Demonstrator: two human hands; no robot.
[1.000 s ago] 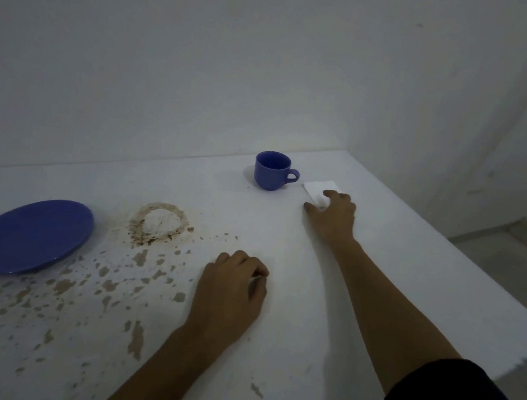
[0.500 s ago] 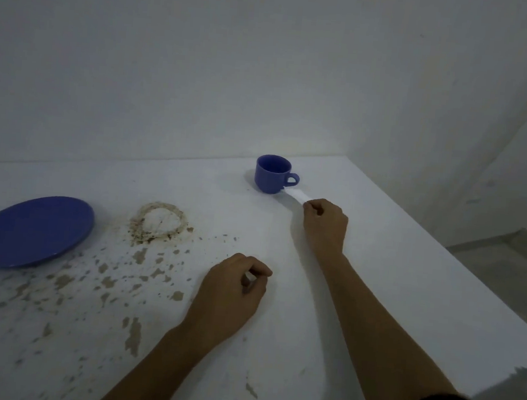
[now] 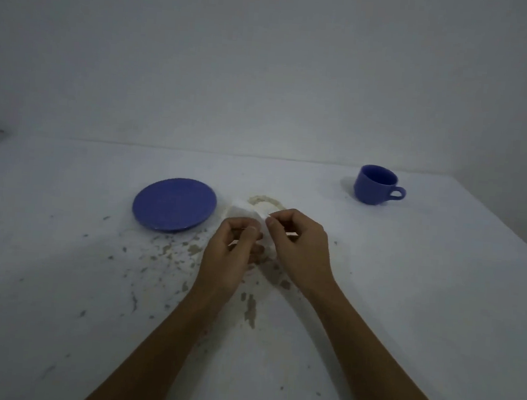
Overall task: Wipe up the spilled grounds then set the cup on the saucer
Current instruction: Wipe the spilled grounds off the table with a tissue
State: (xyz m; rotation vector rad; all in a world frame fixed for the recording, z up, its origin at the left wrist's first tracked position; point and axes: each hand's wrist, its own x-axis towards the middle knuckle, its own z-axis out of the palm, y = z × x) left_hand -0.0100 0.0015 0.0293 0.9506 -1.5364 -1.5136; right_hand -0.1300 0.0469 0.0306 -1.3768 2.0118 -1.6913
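A white paper napkin [image 3: 243, 213] is held between both hands over the middle of the white table [image 3: 406, 290]. My left hand [image 3: 231, 255] pinches its near part and my right hand [image 3: 299, 250] pinches its right edge. Beyond the hands lies a brown ring of spilled grounds [image 3: 267, 200], partly hidden by the napkin. Scattered brown specks [image 3: 169, 255] spread to the left and below the hands. A blue saucer [image 3: 175, 205] sits left of the ring. A blue cup [image 3: 375, 185] stands upright at the far right, handle to the right.
A plain white wall [image 3: 266, 73] runs along the table's far edge. The table's right edge [image 3: 505, 231] slants down toward the near right.
My right hand picked the napkin up from beside the cup and carried it left to the spill. My left hand rose from the table and took hold of it too. The view swung left.
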